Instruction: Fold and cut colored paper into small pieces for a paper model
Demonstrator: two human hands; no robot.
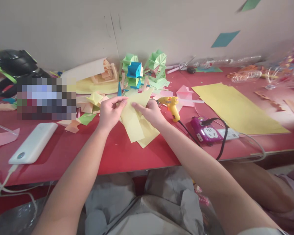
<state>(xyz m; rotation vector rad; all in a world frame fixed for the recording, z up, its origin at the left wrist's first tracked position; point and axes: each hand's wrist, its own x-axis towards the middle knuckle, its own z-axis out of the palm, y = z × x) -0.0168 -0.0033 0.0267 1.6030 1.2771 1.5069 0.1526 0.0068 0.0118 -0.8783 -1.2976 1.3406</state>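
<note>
Pale yellow strips of paper [133, 125] are in front of me, overlapping each other just above the red table. My left hand [110, 112] pinches the upper left edge of one strip between thumb and fingertips. On the other side, my right hand [150, 112] grips the paper with the thumb on top and the fingers partly hidden behind it. Behind the papers stand folded-paper shapes: a blue one [134, 70] and a green fan-like one [158, 60]. Close to my right hand lies a yellow hot glue gun [171, 106].
A purple power socket [205, 130] with black and white cables sits to the right, before a large yellow sheet [237, 109]. At left lie a white power bank [33, 143] and paper scraps [86, 118]. Another person's bare limb [261, 186] shows at lower right.
</note>
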